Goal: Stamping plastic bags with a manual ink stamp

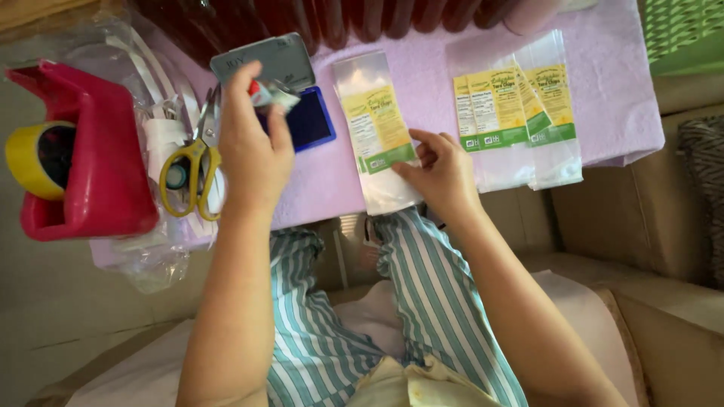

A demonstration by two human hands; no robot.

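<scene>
your left hand (pixel 255 151) is covering most of the small stamp (pixel 273 92) it's gripping, so you're not seeing its shape. the dark jars (pixel 332 19) are running off the top edge, and the yellow tape roll (pixel 34 158) is sitting half hidden in the red tray (pixel 98 158).

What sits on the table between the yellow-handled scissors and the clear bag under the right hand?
In the head view, an open blue ink pad lies between the scissors and bag, with the left hand raised over that stretch.

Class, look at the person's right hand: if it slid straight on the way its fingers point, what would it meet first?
The right hand points left across the clear labelled bag it already touches; past that, probably the blue ink pad, though depth is unclear.
</scene>
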